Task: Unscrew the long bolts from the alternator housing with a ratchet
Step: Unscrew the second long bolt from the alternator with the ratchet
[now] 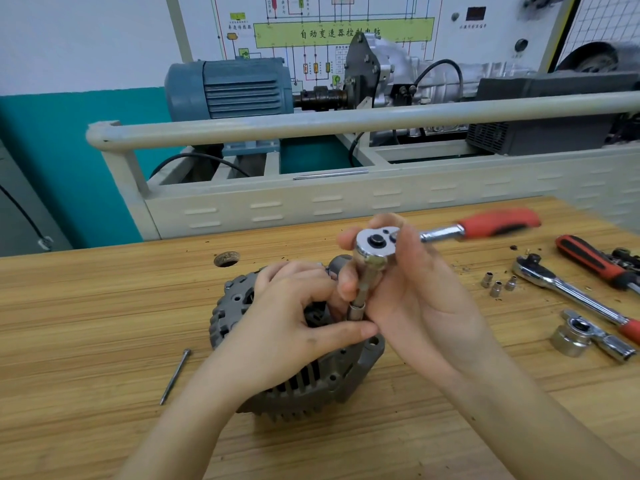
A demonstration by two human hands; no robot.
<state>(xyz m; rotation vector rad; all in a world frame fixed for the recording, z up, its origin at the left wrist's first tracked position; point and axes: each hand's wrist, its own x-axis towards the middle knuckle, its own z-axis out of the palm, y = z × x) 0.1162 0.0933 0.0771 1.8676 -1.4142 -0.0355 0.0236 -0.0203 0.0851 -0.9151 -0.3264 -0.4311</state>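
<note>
Two bare hands meet over a grey alternator housing [294, 382] that sits on its side near the middle of a wooden bench [86, 306]. The left hand [291, 323] lies across the top of the housing, fingers curled down over it and the thumb reaching toward the socket, so most of the upper face is hidden. The right hand [408, 292] wraps its fingers round the chrome head of a ratchet [375, 247] and the extension [362, 289] below it; the red handle [498, 223] sticks out to the right, blurred. A small socket [356, 311] at the extension's lower end points down into the housing, but the bolt head under it cannot be seen behind the thumb and fingers. One long bolt [175, 376] lies loose on the bench just left of the housing, clear of it. To the right lie three small sockets [497, 285], a second ratchet [568, 289] whose red grip is cut off by the frame edge, a red-and-black handled tool [588, 258], and a large socket [569, 339] beside a short chrome bar [607, 341]. A round hole [227, 258] opens in the bench behind the housing.
</note>
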